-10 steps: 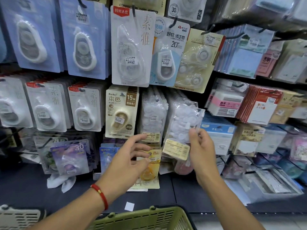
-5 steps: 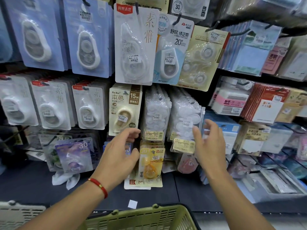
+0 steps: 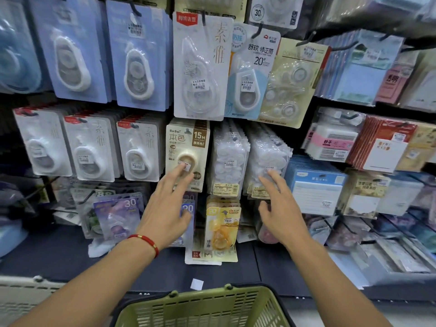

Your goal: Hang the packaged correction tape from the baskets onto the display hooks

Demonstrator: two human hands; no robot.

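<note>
Both your hands are up at the display wall, neither holding a pack. Left hand (image 3: 168, 210): fingers straight and spread, tips touching the lower face of the beige 15M pack (image 3: 187, 154) in the middle row. Right hand (image 3: 280, 212): fingers loosely spread, tips on or just in front of the clear bagged packs (image 3: 267, 161) on the hook to the right. Contact is hard to judge from this angle, so read it as probable.

Those clear packs hang upright, long axis vertical, flush with their neighbours, so this hang looks finished.

Stock for the next one: the green basket (image 3: 207, 308) sits at the bottom edge of the view, below and between your forearms, nearer you than the shelf. Its inside is not visible from here; I cannot tell what is left in it. A pale basket rim (image 3: 21, 285) shows at the lower left corner.

Relation that matters: the next pack lies down and back from both hands, roughly centred. Neither hand is clearly nearer. The target hooks stay straight ahead at fingertip height, so the coming move is a drop, then a lift back.
</note>
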